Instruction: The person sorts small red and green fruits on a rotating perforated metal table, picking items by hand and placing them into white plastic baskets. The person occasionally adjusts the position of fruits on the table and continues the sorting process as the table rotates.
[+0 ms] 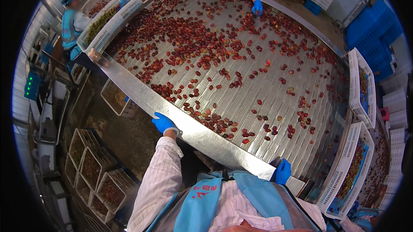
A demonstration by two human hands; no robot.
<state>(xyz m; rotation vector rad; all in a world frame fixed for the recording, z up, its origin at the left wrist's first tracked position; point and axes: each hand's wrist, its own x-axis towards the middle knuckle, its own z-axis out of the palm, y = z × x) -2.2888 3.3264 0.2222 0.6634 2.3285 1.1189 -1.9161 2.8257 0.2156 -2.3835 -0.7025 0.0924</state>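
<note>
My left hand (164, 123), in a blue glove, rests against the outer edge of the shiny metal side rail (196, 128); whether its fingers curl under the edge is hidden. My right hand (283, 171), also blue-gloved, is at the rail's near right end, beside a dark piece; its grip cannot be made out. Beyond the rail spreads a conveyor of perforated metal slats (258, 87). Small red and dark oval fruits (190, 38) lie thick across its far left half. Toward me they thin out into scattered clusters (216, 122), some along the rail.
Across the belt, another person's gloved hand (257, 7) touches fruit. A co-worker (71, 27) stands at left near a white crate (129, 1) of green stems. White crates (347, 167) line the right side. Stacked crates (96, 164) with fruit stand on the floor at lower left.
</note>
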